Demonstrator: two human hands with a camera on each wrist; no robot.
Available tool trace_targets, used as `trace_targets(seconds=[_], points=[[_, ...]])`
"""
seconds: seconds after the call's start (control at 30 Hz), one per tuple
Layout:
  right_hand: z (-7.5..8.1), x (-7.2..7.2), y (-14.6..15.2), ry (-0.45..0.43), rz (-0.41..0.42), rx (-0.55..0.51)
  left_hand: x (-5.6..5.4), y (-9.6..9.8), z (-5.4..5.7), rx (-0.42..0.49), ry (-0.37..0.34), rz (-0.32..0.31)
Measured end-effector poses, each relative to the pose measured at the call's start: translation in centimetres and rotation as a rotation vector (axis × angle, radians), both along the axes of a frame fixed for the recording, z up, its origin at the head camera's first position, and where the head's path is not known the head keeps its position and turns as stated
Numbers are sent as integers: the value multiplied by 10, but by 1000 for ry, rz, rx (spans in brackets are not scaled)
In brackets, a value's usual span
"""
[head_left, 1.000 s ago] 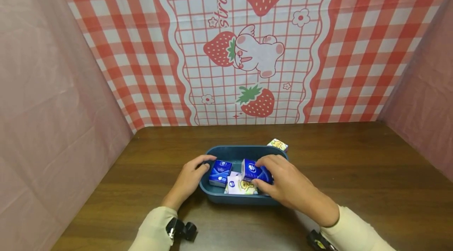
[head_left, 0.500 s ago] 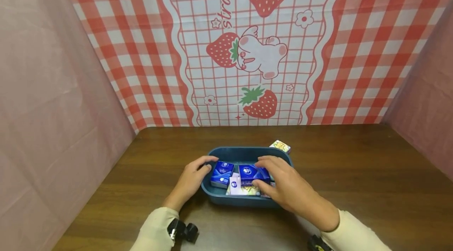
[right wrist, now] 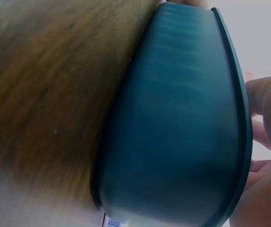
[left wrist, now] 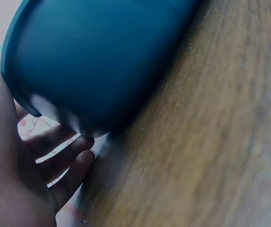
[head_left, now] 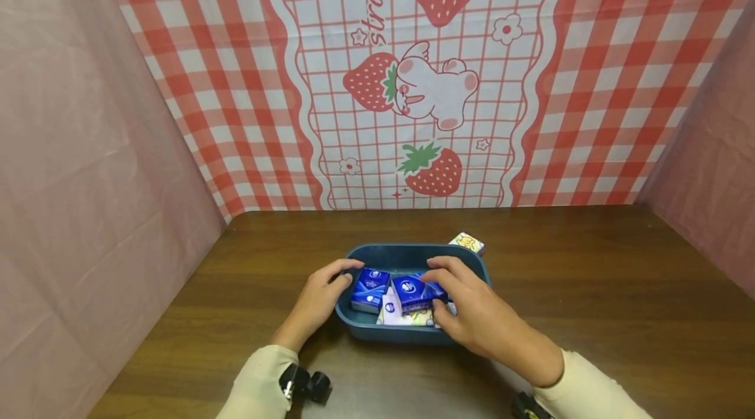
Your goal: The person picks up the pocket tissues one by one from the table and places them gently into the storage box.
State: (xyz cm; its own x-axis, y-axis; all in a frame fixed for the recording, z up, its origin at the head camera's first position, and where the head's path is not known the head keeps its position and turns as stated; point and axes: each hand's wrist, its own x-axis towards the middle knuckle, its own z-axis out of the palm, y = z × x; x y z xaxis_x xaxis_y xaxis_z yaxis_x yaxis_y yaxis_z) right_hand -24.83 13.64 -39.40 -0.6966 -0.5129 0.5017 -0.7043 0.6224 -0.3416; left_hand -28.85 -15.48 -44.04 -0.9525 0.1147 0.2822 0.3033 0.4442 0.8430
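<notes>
A dark teal plastic basin [head_left: 401, 335] stands on the table in the head view. My left hand [head_left: 316, 299] holds its left rim, thumb and forefinger over the edge; in the left wrist view the other fingers lie against the outer wall. Inside, a blue tissue pack [head_left: 369, 290] lies at the left end. A second blue tissue pack [head_left: 409, 291] lies tilted on a yellow-and-white patterned tissue pack [head_left: 413, 319]. My right hand [head_left: 480, 311] reaches over the right rim and pinches that second blue pack between fingers and thumb. The hand hides the basin's right end.
Behind the basin's back right corner, a small yellow-and-white pack [head_left: 468, 243] lies on the brown wooden table [head_left: 283, 242]. A red-and-white checked strawberry cloth [head_left: 383, 143] hangs at the back, with pinkish curtains [head_left: 100, 176] at both sides.
The second blue pack has come down onto the patterned pack and turned slightly leftward. My right thumb has shifted right along it. My left hand keeps its place on the rim.
</notes>
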Motion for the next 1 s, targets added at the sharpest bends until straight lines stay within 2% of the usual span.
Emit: trace_targets(seconds=[0.33,0.73,1.0], points=[[-3,-2,0,40,10,-21,-1,0,-1,4,3,-3],[-5,-4,-1,40,8,-71,-1,0,-1,11,4,-4],[-5,-4,-1,56,3,-64,-1,0,0,4,4,1]])
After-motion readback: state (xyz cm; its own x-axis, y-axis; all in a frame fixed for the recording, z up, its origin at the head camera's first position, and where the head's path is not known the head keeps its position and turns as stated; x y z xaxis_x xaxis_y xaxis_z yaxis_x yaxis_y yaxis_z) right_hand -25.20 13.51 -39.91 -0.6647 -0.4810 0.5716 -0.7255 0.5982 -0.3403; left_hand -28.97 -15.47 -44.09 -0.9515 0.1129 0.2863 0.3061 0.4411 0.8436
